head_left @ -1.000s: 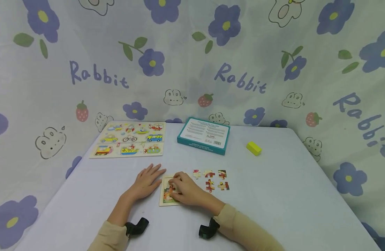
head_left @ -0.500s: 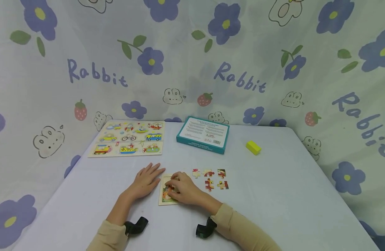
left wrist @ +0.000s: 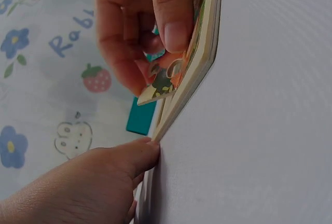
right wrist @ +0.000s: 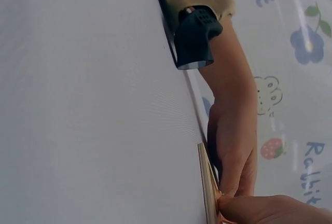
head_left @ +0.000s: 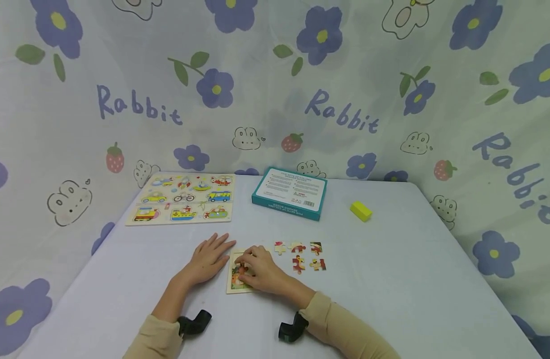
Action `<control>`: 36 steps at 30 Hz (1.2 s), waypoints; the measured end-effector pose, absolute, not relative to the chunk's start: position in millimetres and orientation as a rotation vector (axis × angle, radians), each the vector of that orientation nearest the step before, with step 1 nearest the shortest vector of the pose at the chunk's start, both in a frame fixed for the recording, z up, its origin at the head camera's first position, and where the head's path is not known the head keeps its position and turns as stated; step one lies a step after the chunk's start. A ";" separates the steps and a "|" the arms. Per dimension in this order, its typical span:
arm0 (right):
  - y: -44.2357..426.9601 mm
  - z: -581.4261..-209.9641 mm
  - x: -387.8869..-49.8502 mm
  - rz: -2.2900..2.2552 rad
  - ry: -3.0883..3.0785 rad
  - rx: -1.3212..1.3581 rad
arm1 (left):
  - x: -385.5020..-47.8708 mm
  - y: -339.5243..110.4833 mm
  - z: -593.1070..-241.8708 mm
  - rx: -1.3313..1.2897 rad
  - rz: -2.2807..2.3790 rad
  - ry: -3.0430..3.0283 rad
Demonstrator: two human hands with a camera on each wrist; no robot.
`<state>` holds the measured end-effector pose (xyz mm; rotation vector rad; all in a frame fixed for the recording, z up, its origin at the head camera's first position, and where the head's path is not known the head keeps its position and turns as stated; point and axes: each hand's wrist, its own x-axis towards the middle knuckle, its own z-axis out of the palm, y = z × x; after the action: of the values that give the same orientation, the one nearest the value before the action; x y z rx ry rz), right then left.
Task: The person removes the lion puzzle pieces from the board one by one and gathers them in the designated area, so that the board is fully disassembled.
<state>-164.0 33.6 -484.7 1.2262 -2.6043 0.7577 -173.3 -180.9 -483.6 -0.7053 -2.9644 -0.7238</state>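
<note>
Puzzle piece [left wrist: 162,85] in pinch of right grip [head_left: 262,269] over tray [head_left: 239,291], left grip [head_left: 207,260] flat alongside.

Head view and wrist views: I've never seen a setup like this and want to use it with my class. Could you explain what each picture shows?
There is no robot here: the work is done bare-handed. The head picture comes from a camera worn on the head, looking forward and down; the other two come from wrist cameras, close to the white table. The left hand lies with fingers spread beside a small puzzle tray, touching its edge. The right hand pinches a tilted puzzle piece over the tray. Five loose pieces lie to the right; farther back are a vehicle board, a teal box and a yellow block.
</note>
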 end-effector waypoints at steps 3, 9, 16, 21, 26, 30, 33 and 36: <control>31.5 -484.7 -163.2 0.786 -2.566 1.215 | -173.2 -180.5 -483.0 -0.701 -0.719 -2.971; 28.2 -483.6 -160.8 0.854 -2.541 1.176 | -173.5 -180.5 -482.0 -0.692 -0.715 -2.968; 27.9 -485.0 -160.0 0.912 -2.466 1.119 | -174.0 -180.5 -483.3 -0.689 -0.702 -2.967; 28.2 -485.2 -159.8 0.990 -2.423 1.114 | -173.2 -180.2 -482.7 -0.694 -0.719 -2.966; 28.3 -483.7 -159.5 1.065 -2.419 1.103 | -172.6 -180.8 -483.4 -0.694 -0.723 -2.967; 28.9 -480.8 -159.6 1.109 -2.466 1.094 | -172.0 -181.1 -483.7 -0.689 -0.718 -2.976; 30.5 -478.5 -160.6 1.127 -2.479 1.084 | -171.4 -180.6 -482.0 -0.691 -0.717 -2.977; 33.1 -475.8 -161.0 1.121 -2.488 1.066 | -170.8 -179.9 -480.5 -0.690 -0.730 -2.976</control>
<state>-161.0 33.1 -475.8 1.0659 -2.4882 1.1206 -170.8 -179.9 -480.5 -0.6902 -2.9758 -0.7301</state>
